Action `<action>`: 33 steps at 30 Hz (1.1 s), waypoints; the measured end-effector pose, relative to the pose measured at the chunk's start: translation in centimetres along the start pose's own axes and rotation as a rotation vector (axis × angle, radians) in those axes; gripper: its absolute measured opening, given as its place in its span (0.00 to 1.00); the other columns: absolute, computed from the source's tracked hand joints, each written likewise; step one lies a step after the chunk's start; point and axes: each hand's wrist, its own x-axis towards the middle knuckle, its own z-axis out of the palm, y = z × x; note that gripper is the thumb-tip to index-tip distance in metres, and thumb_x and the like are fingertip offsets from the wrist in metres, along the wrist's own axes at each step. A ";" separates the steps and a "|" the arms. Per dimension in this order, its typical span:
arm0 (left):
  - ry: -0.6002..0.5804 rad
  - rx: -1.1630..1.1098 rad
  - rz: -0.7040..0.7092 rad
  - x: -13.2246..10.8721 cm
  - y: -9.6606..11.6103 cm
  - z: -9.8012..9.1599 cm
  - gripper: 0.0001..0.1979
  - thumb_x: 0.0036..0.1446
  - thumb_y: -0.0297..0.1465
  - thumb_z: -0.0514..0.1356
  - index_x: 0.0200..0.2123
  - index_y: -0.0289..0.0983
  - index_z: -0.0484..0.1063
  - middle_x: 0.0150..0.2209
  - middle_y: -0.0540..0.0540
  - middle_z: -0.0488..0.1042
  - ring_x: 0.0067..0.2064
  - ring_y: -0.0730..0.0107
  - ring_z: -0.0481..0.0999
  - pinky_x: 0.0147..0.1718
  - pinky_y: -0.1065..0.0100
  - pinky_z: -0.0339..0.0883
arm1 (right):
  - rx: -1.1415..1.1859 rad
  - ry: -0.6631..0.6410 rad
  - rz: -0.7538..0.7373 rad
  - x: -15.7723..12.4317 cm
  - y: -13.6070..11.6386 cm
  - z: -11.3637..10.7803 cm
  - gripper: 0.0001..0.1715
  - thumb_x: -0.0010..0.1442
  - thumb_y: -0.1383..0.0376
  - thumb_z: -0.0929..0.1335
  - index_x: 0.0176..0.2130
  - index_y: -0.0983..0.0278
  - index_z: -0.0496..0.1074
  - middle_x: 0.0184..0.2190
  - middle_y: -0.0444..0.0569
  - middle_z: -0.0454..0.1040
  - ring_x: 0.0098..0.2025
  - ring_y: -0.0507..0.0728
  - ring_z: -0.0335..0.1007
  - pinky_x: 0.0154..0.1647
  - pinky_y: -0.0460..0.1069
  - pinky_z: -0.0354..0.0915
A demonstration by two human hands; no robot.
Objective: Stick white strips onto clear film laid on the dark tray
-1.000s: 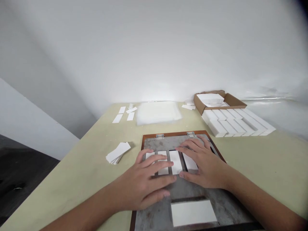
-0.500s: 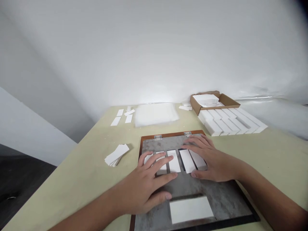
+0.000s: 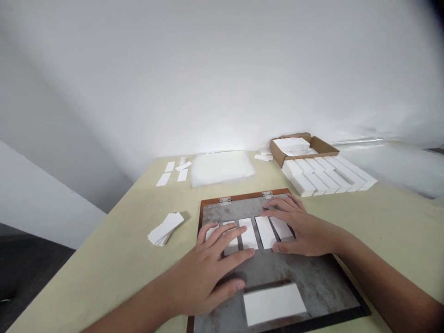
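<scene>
Both my hands lie flat on a grey metal plate (image 3: pixel 277 268) set in a brown-edged board with hinges along its far side. My left hand (image 3: pixel 204 268) rests with spread fingers over the left white strips (image 3: pixel 231 243). My right hand (image 3: pixel 298 229) has its fingertips on the right white strips (image 3: pixel 265 232). Several strips lie side by side in dark slots, partly hidden under my fingers. Nearer me, a larger white rectangular card (image 3: pixel 274 303) sits in the plate. Neither hand grips anything.
A small stack of white strips (image 3: pixel 165 228) lies left of the board. Beyond it are loose strips (image 3: pixel 163 179) and a translucent white packet (image 3: pixel 220 168). At the far right stand a cardboard box (image 3: pixel 301 148) and rows of white bars (image 3: pixel 326 175). The pale table's left edge drops away.
My view has shifted, moving the table's contents left in the frame. My right hand has drawn slightly back, showing more of the strips. My left hand stays on the strips.
</scene>
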 end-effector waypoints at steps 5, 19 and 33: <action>0.023 -0.016 0.008 0.0 -0.1 0.0 0.28 0.71 0.38 0.59 0.72 0.49 0.61 0.75 0.40 0.55 0.72 0.41 0.59 0.66 0.38 0.53 | 0.007 -0.004 0.009 0.1 0.0 0.0 0.44 0.59 0.37 0.72 0.66 0.51 0.66 0.69 0.54 0.62 0.75 0.70 0.48 0.75 0.72 0.31; -0.002 0.011 0.020 0.0 -0.2 0.0 0.27 0.72 0.36 0.58 0.71 0.50 0.61 0.75 0.43 0.56 0.72 0.42 0.59 0.66 0.38 0.52 | 0.000 0.028 0.008 0.1 -0.4 -0.3 0.38 0.61 0.43 0.73 0.65 0.51 0.69 0.67 0.53 0.64 0.73 0.69 0.52 0.75 0.73 0.28; 0.008 0.006 0.028 -0.2 -0.1 -0.2 0.27 0.71 0.37 0.58 0.71 0.50 0.62 0.74 0.43 0.57 0.72 0.42 0.59 0.66 0.39 0.53 | 0.005 0.169 -0.040 0.2 -1.0 0.0 0.21 0.64 0.54 0.73 0.55 0.52 0.74 0.62 0.53 0.70 0.68 0.66 0.61 0.74 0.72 0.34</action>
